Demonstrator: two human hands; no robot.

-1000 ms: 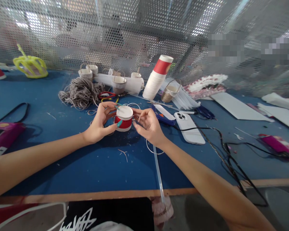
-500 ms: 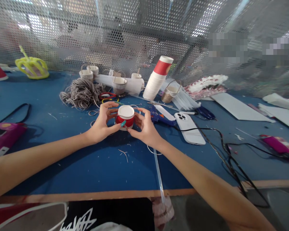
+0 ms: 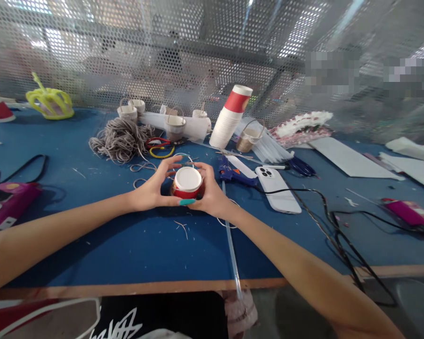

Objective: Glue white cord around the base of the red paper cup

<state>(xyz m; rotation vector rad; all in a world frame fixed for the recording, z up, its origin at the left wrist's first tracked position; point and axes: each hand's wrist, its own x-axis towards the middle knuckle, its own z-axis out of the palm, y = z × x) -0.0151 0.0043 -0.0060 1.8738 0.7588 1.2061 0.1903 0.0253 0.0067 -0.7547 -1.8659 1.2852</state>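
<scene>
Left grip (image 3: 157, 190) and right grip (image 3: 211, 196) pinch the cup (image 3: 188, 179) between them; glue gun (image 3: 236, 176) near, rightward; yarn (image 3: 122, 140) beyond, leftward.

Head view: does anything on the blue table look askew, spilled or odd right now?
Two things: the cup stack near the back leans to the right, though the lens may exaggerate it, and a clear rod pokes past the front edge of the blue table, where it could be bumped. I see no spilled liquid.

A glue gun (image 3: 231, 174), tangled cord (image 3: 122, 139) and stacked cups (image 3: 228, 123) mark a craft workshop.
</scene>
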